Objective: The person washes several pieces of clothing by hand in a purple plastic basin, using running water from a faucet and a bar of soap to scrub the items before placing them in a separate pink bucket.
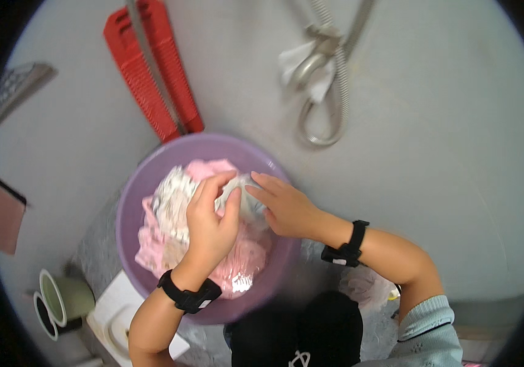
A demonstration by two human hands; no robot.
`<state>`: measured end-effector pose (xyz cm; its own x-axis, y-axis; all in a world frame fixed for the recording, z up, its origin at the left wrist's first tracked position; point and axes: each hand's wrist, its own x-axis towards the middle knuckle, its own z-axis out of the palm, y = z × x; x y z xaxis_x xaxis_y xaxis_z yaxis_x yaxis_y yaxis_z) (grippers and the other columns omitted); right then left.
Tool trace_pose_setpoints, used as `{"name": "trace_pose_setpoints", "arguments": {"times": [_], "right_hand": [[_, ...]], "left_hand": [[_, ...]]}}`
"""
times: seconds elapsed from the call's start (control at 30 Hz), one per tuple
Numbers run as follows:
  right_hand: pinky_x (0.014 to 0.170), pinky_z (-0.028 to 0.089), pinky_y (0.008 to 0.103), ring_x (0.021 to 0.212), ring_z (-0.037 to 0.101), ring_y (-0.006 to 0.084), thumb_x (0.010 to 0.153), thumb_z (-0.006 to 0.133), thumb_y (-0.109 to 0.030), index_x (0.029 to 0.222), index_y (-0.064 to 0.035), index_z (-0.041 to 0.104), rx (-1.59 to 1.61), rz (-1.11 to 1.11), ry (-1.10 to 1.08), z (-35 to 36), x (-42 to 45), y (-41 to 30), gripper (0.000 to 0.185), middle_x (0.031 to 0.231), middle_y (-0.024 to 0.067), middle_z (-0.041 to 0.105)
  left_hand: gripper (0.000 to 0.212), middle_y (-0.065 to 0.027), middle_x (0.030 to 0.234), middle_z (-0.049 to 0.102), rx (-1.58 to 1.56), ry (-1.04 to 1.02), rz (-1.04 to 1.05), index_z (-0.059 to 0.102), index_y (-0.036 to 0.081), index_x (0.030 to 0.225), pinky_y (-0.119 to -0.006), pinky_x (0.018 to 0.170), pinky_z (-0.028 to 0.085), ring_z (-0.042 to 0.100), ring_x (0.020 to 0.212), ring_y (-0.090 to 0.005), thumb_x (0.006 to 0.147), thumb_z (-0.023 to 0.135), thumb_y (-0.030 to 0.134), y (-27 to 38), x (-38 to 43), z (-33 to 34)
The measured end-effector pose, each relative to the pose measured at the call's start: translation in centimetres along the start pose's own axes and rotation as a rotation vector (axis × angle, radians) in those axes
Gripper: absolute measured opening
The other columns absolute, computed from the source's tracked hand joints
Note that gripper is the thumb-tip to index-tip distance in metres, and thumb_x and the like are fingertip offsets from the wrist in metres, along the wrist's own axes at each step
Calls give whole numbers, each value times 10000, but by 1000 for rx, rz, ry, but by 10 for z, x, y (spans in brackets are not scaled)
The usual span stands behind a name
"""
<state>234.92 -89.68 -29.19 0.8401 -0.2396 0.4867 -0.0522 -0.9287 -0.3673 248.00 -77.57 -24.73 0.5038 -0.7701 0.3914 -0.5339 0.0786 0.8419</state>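
Observation:
A purple plastic basin (126, 238) holds a heap of wet-looking pink cloth (243, 257) and white patterned cloth (170, 202). Over the heap, my left hand (211, 215) is half curled, with thumb and fingers apart. My right hand (287, 204) comes in from the right, its fingers spread and pointing at the left hand. Between the two hands lies a greyish-white, partly see-through piece (248, 202); its material is unclear. The fingers are close to it, but I see no firm grip. Both wrists wear black straps with small black boxes.
A red washboard-like rack (165, 73) leans beyond the basin, a metal bar crossing it. A metal shower hose (344, 91) hangs with its fitting on the grey wall. A drain-like white panel (117, 316) and cups (69, 296) are lower left. Translucent plastic (365, 286) lies right of my knees.

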Motion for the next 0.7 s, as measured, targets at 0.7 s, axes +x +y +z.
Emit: {"name": "trace_pose_setpoints", "arguments": {"times": [0.7], "right_hand": [[552,483,309,601,607,223,700,690,-150,796,-32,639,-41,-188,609,-175,131,-5,160,717,96,640]], "left_hand": [[385,-64,905,613,-507,-142,210,562,-69,1117,-229,727,424,505,761,-95,783,383,-1,105,137,6]]}}
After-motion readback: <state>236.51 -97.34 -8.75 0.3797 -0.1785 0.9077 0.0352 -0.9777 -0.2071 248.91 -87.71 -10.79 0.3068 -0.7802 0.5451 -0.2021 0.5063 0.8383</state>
